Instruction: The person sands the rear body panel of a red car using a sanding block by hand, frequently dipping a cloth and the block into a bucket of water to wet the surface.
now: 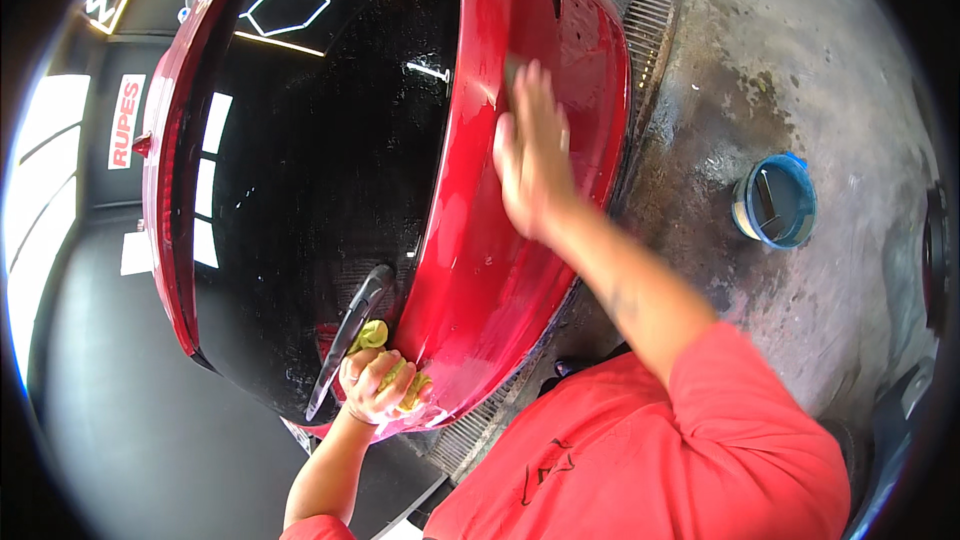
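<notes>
Protruding past left grip [376,386], both sides: yellow cloth [371,333].

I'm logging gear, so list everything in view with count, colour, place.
Car: one, red, centre
Rear window: one, black, left of centre
Wiper: one, dark, on window
Cloth: apparently one, yellow-green, beside wiper
Bucket: one, blue, floor at right
Unclear item: one, dark, in bucket
Floor: one, grey, right
Drain grating: one run, grey, beside car
Signs: two, white, upper left
Shirt: one, red, bottom right
Left hand: one, bare, gripping cloth
Right hand: one, bare, over car
</notes>
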Demonstrator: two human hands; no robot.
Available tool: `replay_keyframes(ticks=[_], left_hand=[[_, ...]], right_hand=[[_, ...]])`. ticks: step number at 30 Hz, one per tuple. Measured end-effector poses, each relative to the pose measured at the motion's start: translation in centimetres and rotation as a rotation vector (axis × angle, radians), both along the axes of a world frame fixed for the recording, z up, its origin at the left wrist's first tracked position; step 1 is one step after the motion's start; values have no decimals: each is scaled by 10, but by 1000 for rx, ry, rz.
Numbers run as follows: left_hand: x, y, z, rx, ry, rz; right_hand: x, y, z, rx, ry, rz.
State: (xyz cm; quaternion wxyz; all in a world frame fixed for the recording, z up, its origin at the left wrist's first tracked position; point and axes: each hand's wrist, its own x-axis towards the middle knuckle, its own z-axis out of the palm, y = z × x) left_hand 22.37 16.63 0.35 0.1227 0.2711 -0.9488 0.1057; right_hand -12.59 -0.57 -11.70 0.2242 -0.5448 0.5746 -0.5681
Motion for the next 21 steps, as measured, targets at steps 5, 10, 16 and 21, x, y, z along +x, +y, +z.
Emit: replay_keyframes(ticks=[5, 10, 16, 21], left_hand=[[-2, 1, 3, 3, -20, 12], [-20, -24, 12, -6, -24, -66], [-4, 0, 5, 4, -11, -4], [-5, 1, 7, 16, -1, -8]], right_hand=[[15, 43, -6, -38, 117, 111], [-127, -162, -5, 1, -103, -28], [65, 121, -8, -105, 138, 178], [10, 5, 5, -43, 182, -94]])
